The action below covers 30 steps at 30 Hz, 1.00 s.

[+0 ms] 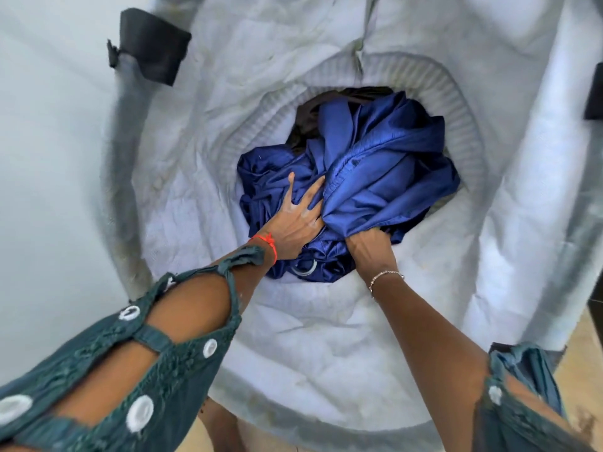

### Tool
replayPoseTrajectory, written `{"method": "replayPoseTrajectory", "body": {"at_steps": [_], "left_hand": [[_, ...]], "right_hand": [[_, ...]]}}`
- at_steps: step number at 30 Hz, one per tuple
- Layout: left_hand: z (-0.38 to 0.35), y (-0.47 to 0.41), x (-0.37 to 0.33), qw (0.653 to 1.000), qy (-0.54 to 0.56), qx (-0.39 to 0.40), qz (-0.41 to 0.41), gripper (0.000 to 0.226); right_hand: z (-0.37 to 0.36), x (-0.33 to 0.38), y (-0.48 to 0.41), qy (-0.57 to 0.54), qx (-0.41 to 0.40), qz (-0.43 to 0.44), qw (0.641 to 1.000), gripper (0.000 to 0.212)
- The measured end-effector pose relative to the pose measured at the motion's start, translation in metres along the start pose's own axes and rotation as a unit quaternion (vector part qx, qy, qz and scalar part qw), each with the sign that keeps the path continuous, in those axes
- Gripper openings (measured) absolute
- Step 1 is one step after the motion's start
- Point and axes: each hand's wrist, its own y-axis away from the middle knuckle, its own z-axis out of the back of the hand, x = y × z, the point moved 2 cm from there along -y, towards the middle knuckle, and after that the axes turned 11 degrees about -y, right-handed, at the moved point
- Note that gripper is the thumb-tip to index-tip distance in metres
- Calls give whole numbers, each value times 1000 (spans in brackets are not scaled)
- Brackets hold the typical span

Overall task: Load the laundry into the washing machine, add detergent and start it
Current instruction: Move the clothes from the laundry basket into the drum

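A bundle of shiny blue cloth [375,164] fills the round opening of a washing machine wrapped in a white fabric cover [293,337]. My left hand [298,213] presses flat on the cloth's left side, fingers spread into the folds. My right hand [367,244] is closed around a fold at the cloth's lower right edge. A metal ring [305,268] on the cloth shows near the opening's near rim. Dark fabric [310,122] lies under the blue cloth at the back.
The cover's elastic ribbed edge [456,106] rings the opening. A black strap [150,44] and a grey seam [127,158] run down the cover's left side. Tan floor [580,353] shows at the lower right.
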Motion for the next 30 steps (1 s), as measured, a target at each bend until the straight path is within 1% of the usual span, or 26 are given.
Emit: {"method": "replayPoseTrajectory", "body": {"at_steps": [3,4,6,8,9,10,11,13,14,15,16,18,20,23,26,30], "left_hand": [[-3,0,-2,996,-38,-80,13,41],[-2,2,-2,994,-33,-106,21,43],[9,8,1,987,-26,-146,64,52],[37,17,11,980,-1,-163,113,59],[54,22,18,976,12,-167,136,55],[74,29,26,972,32,-174,156,52],[96,36,37,967,61,-176,176,56],[146,52,62,952,127,-169,222,81],[173,61,74,944,144,-168,245,90],[200,71,84,938,157,-166,260,96],[226,82,95,934,164,-170,269,101],[278,107,117,928,159,-184,283,103],[328,134,136,924,143,-212,284,100],[395,185,162,913,108,-260,296,81],[457,241,188,882,103,-312,339,78],[531,327,227,823,102,-402,387,80]], "right_hand": [[-1,-1,-4,6,-11,25,1000,34],[0,-1,-2,-7,-13,34,999,34],[13,-1,6,-49,-5,50,998,36],[50,0,16,-112,-28,17,993,29],[68,-3,25,-154,-58,-12,986,25],[88,-5,32,-218,-75,-32,972,33],[114,-8,40,-288,-106,-57,950,46],[166,-8,62,-350,-138,-67,924,79],[192,-7,72,-354,-149,-73,920,94],[219,-7,85,-363,-159,-70,916,102],[249,-6,98,-372,-171,-75,909,105],[311,-6,130,-364,-175,-80,911,109],[364,-5,161,-354,-168,-73,917,111],[440,1,201,-341,-238,-28,909,117],[517,16,242,-314,-285,5,906,121],[620,49,292,-244,-363,46,898,130]]}}
